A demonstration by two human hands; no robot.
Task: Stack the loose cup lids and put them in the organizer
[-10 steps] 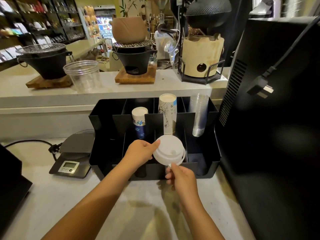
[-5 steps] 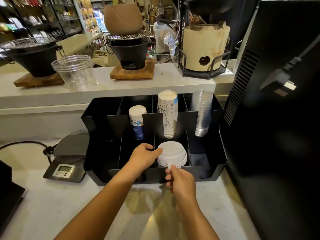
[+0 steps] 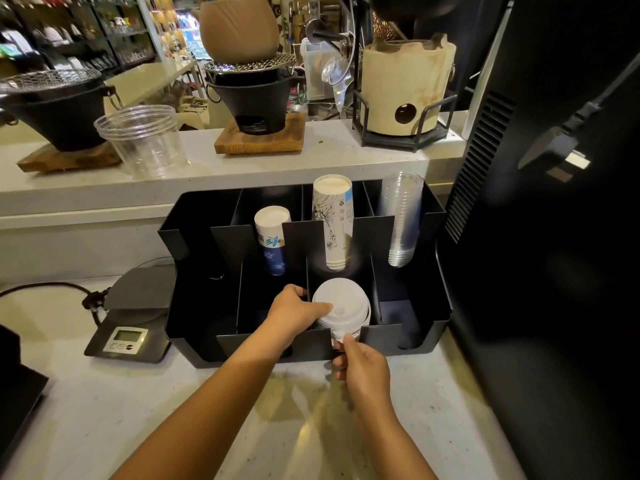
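A stack of white cup lids (image 3: 341, 308) sits low in a front middle compartment of the black organizer (image 3: 433, 327). My left hand (image 3: 294, 313) grips the stack's left side, thumb lying across the top lid. My right hand (image 3: 362, 367) holds the stack's near edge through the notch in the organizer's front wall. The bottom of the stack is hidden behind that wall.
The rear compartments hold a short blue-printed paper cup stack (image 3: 272, 240), a taller paper cup stack (image 3: 334, 220) and clear plastic cups (image 3: 401, 216). A digital scale (image 3: 130, 320) lies left of the organizer. A large black machine (image 3: 554, 237) stands close on the right.
Both hands have lowered the lid stack from above the front wall down into the compartment. The camera has moved closer and lower.
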